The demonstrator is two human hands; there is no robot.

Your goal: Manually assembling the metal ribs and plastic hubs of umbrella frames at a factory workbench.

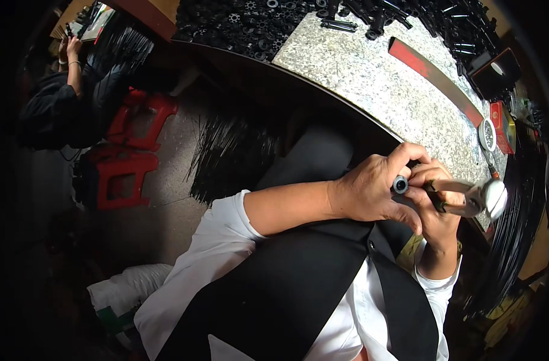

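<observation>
Both my hands meet above my lap, beside the table's near edge. My left hand [374, 186] is closed around a dark tubular part, whose round grey end [400, 185] points up between my hands. Its thumb stretches out below that end. Close against it, my right hand [437, 219] is closed on a pliers-like tool [472, 198], its shiny metal head sticking out to the right and blurred. The fingers of the two hands touch or overlap near the tube; how far the tube runs inside the left hand is hidden.
On the speckled tabletop [371, 78] lie a worn red flat bar [434, 75], a white dish of small parts [487, 134], a red box [501, 126] and piles of black parts [238, 27]. Black rods [226, 153] lie left. Red stools [121, 180] and a seated person [55, 108] are farther left.
</observation>
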